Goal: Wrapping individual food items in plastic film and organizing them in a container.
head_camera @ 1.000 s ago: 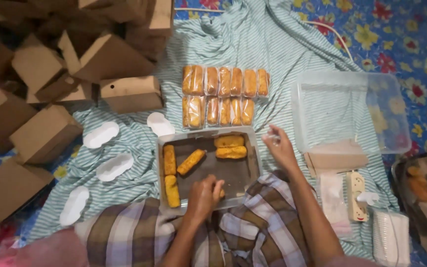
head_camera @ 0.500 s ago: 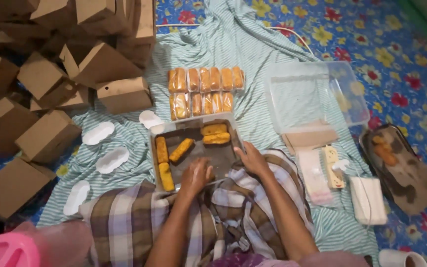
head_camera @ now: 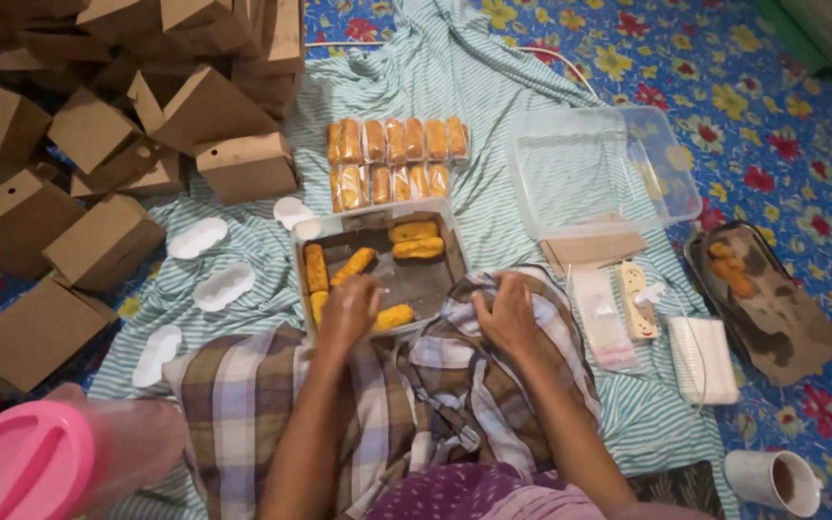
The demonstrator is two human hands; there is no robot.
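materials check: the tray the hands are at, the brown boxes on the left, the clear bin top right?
Tray: looks like metal, a dull grey base with a paler raised rim; the left hand is on a fried roll in it.
Brown boxes: kraft cardboard by the look, matte with sharp folds.
Clear bin: most likely thin plastic, see-through with glossy edges; the striped cloth shows through.

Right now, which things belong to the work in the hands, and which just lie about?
In use:
left hand on a fried roll
metal tray
right hand on the checked cloth
wrapped rolls

Lying about:
cardboard boxes
clear plastic tub
pink lid
cup
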